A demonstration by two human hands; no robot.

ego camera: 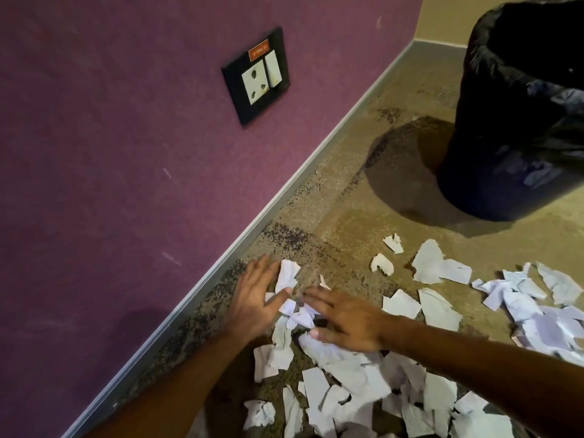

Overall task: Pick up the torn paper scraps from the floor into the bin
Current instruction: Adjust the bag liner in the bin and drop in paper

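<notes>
Torn paper scraps (pixel 363 358), judged light, limp and easily scattered, are being raked together on the floor (pixel 363 191) near the wall's edge between the flat, released left hand (pixel 252 298) and right hand (pixel 350 320), best scooped from underneath toward the bin (pixel 505 137).

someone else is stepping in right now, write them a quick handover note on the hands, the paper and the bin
Left hand: open, fingers spread flat on the floor, touching scraps near the wall.
Right hand: open, palm down on the paper scraps, holding nothing.
Both hands seem to be sweeping scraps together between them.
Bin: black-lined, upright on the floor to the upper right, apart from the paper.
Done: cannot tell if any scraps are in the bin; its inside is dark.
Left: nearly all of it. Scraps cover the floor from the hands out to the right edge and down to the bottom.
</notes>
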